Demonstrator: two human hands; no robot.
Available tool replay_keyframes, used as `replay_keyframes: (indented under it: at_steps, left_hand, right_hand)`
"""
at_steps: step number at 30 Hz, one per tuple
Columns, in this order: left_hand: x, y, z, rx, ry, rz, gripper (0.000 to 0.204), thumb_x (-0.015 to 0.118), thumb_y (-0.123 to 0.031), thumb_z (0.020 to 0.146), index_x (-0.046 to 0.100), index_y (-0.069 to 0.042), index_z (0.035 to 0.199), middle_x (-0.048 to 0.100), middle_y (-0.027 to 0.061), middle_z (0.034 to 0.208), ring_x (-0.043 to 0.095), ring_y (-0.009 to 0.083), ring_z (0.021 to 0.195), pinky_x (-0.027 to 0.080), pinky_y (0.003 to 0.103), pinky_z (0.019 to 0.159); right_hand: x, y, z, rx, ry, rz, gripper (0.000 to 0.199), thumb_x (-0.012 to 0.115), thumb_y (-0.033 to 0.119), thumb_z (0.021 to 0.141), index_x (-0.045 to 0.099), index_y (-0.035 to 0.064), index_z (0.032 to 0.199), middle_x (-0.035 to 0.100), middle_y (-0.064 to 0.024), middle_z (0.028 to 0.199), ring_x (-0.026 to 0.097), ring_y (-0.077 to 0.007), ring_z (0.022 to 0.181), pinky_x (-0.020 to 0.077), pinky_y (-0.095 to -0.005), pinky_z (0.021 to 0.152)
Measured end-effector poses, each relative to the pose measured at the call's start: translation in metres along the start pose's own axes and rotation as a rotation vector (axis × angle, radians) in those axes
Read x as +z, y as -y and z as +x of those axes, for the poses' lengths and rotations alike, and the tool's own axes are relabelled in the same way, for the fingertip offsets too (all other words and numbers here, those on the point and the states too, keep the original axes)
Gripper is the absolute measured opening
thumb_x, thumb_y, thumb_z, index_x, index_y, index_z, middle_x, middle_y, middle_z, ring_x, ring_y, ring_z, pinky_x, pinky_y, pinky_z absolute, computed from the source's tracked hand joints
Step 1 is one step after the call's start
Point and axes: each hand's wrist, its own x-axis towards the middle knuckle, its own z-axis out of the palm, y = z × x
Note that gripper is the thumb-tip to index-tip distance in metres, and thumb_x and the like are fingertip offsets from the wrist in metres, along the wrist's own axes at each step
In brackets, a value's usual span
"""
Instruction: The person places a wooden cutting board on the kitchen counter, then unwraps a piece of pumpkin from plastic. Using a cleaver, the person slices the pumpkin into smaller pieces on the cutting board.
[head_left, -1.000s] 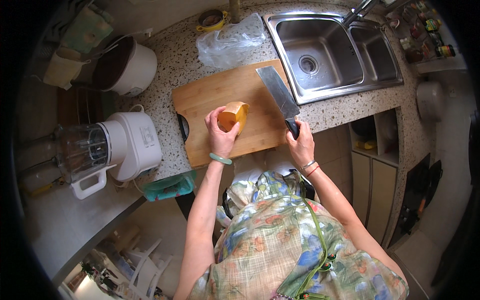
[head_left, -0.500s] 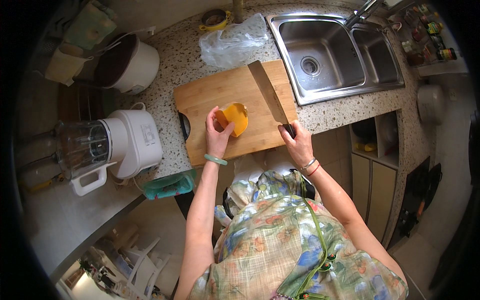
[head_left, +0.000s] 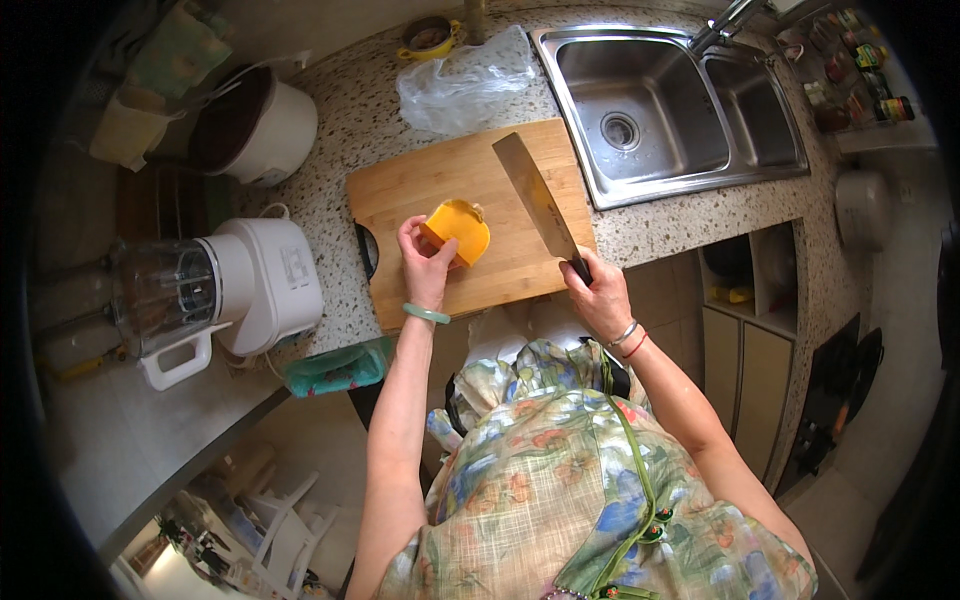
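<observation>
Cleaver (head_left: 535, 195), long axis slanting, pointing upper left

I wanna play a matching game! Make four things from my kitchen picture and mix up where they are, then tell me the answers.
Things:
1. orange squash piece
2. cleaver
3. clear plastic bag
4. steel sink

Places:
A. on the counter, beyond the cutting board
B. in the right hand
C. to the right of the cutting board
D. in the left hand

Pairs: 1-D, 2-B, 3-A, 4-C
</observation>
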Motion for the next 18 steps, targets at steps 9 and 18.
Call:
replay_keyframes:
  at_steps: [9, 18]
  left_hand:
    - [0.016, 0.004, -0.018, 0.792, 0.021, 0.820, 0.059, 0.075, 0.004, 0.070, 0.052, -0.014, 0.122, 0.051, 0.0108, 0.135, 0.048, 0.0347, 0.124, 0.042, 0.042, 0.103]
    - [0.027, 0.002, -0.026, 0.898, 0.101, 0.959, 0.058, 0.072, 0.004, 0.067, 0.061, -0.019, 0.119, 0.052, 0.0074, 0.132, 0.050, 0.0330, 0.123, 0.046, 0.043, 0.100]
  right_hand:
    - [-0.010, -0.002, -0.003, 0.002, 0.028, 0.232, 0.021, 0.062, 0.010, 0.094, 0.064, 0.0024, 0.113, 0.061, -0.0114, 0.065, 0.062, -0.0182, 0.054, 0.0482, -0.0338, 0.053]
    - [-0.022, 0.009, -0.007, 0.048, -0.005, 0.060, 0.018, 0.065, 0.015, 0.094, 0.065, 0.0031, 0.108, 0.058, -0.0144, 0.064, 0.058, -0.0228, 0.054, 0.0472, -0.0358, 0.055]
